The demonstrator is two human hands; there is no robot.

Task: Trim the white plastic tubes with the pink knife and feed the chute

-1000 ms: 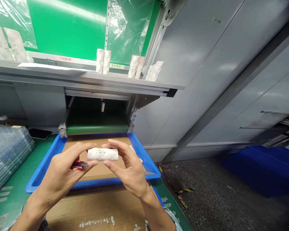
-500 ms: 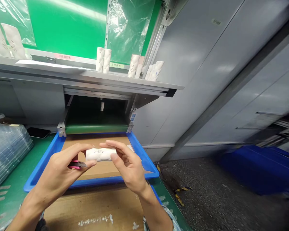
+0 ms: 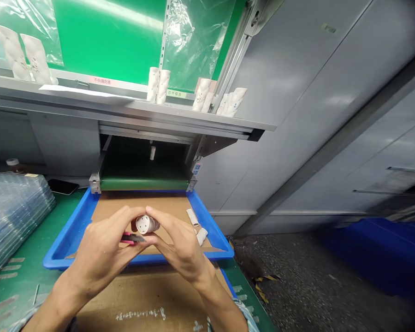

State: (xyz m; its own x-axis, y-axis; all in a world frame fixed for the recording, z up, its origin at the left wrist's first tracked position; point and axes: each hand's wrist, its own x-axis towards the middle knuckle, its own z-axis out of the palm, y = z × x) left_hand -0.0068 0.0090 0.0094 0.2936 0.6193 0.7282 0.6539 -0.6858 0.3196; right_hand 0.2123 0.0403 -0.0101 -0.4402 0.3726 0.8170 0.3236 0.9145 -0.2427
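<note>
A short white plastic tube [image 3: 143, 224] is held between both hands over the blue tray, one end with small holes facing me. My left hand [image 3: 105, 240] is closed, its fingertips on the tube's left side. A pink-handled tool with a pointed metal tip [image 3: 133, 238] is also tucked in that hand, below the tube; its exact kind is hard to make out. My right hand [image 3: 181, 242] is closed too, pinching the tube from the right. Two loose white tubes [image 3: 192, 217] lie at the right side of the cardboard-lined blue tray [image 3: 221, 237].
Behind the tray is a green conveyor belt [image 3: 143, 183] bearing a small white tube [image 3: 152, 153]. Several white tubes [image 3: 159, 86] stand on a metal shelf [image 3: 131, 110] above. Clear plastic trays [image 3: 17, 216] are stacked left, beside a phone [image 3: 62, 186]. Cardboard [image 3: 141, 299] lies in front.
The tube has turned from lying sideways to pointing its holed end at me. My hands have drawn closer together, and the view has shifted slightly left.
</note>
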